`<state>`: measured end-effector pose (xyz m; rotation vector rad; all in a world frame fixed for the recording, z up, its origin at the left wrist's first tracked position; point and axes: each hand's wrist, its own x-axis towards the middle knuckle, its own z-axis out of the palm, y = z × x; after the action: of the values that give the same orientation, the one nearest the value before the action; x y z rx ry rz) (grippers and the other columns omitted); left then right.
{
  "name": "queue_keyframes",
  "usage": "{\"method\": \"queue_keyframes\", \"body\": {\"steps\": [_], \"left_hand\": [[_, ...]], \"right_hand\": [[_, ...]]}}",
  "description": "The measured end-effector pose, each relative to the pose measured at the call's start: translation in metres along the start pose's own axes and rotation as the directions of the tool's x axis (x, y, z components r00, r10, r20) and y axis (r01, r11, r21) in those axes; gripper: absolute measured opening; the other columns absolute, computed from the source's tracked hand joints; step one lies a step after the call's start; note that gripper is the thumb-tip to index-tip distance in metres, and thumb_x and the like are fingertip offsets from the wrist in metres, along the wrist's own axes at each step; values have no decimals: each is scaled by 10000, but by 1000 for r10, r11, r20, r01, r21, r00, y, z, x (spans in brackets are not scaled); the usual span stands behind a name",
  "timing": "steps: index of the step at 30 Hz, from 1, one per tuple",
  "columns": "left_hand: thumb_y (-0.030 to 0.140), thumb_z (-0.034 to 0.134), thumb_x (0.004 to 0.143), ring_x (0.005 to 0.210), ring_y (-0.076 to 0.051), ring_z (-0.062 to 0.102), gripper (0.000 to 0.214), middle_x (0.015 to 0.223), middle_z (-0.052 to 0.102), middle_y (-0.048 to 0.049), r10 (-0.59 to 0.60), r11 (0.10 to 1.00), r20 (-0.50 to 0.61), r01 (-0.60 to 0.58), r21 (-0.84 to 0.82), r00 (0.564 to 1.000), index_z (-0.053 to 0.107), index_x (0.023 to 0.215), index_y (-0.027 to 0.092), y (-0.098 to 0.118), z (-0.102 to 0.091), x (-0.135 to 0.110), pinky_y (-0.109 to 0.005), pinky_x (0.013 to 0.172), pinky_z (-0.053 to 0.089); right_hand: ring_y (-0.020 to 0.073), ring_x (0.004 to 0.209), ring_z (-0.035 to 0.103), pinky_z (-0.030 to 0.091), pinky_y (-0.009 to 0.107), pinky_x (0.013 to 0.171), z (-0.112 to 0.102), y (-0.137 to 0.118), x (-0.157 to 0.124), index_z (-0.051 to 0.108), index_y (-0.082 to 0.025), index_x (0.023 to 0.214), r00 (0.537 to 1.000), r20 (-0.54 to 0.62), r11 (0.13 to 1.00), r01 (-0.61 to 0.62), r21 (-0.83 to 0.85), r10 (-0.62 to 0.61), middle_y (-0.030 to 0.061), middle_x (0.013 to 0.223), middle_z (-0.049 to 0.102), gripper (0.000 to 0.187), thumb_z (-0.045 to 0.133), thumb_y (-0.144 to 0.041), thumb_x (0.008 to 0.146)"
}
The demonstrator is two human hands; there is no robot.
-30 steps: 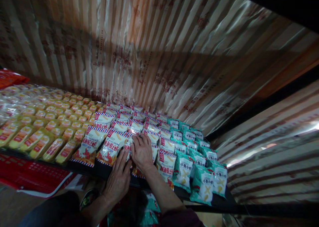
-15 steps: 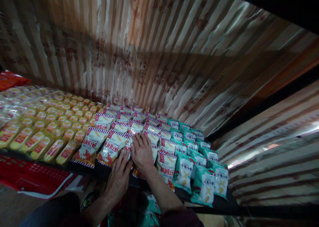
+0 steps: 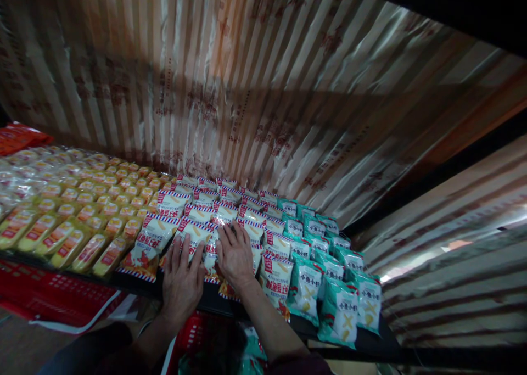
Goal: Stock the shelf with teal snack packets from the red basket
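On a dark shelf (image 3: 370,339) lie rows of snack packets. My left hand (image 3: 181,281) rests flat, fingers stretched out, on a white packet with red and blue striped edges (image 3: 193,235) at the front of the row. Beside it, my right hand (image 3: 235,254) presses down on the neighbouring white striped packets (image 3: 251,229), fingers spread and slightly bent. Neither hand lifts anything. More white striped packets (image 3: 153,238) sit to the left of my hands.
Green packets (image 3: 341,309) fill the shelf's right end and yellow packets (image 3: 74,243) its left part. A striped foil sheet (image 3: 263,89) covers the wall behind. A red basket (image 3: 193,336) shows below the shelf edge, and red packaging (image 3: 53,295) lies lower left.
My left hand slid left and up onto the front striped packet. The right hand stayed on its packets. The view tilted slightly, and the red basket now shows below.
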<state>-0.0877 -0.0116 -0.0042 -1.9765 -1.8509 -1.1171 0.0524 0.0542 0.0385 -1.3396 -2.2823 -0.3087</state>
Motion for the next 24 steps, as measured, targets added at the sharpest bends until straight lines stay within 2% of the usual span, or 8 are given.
{"method": "queue_keyframes", "body": {"steps": [4,8,15,20,24], "left_hand": [[192,522,843,1417,-361,147,570,1565,149,-68,-16,1000,-8,16,-2,1000,397,1396,250,1,2,0,-596,1089,275],[178,529,835,1419,-348,146,640,1570,106,-59,22,999,-23,-23,-25,999,322,1435,258,3,2,2,-593,1104,257],[201,563,821,1421,-350,136,665,1572,105,-58,81,996,-17,-81,-27,997,319,1434,284,4,6,-1,-594,1117,215],[191,548,827,1416,-370,139,643,1579,42,-62,75,997,-1,-75,-13,997,333,1427,277,4,10,-2,-612,1111,204],[181,530,835,1419,-377,110,667,1580,13,-70,83,997,-8,-83,5,996,282,1448,270,7,9,-1,-617,1105,202]], "right_hand": [[250,1323,357,275,457,1105,0,0,0,571,-180,1248,1000,6,1000,-10,5,10,85,1271,596,372,431,-302,926],[246,1306,379,284,458,1098,-1,-1,0,583,-177,1232,1000,2,1000,-3,-2,3,96,1252,608,363,437,-296,922],[248,1281,405,281,450,1101,1,0,-1,587,-173,1224,1000,-18,1000,-9,-6,9,93,1246,612,360,448,-298,916],[241,1302,386,286,435,1102,0,1,-2,588,-172,1222,998,-56,1000,0,17,1,93,1261,601,361,446,-306,918],[226,1317,375,290,428,1107,-4,2,-3,590,-173,1215,996,-91,998,8,68,-1,84,1294,580,353,438,-297,921]]}}
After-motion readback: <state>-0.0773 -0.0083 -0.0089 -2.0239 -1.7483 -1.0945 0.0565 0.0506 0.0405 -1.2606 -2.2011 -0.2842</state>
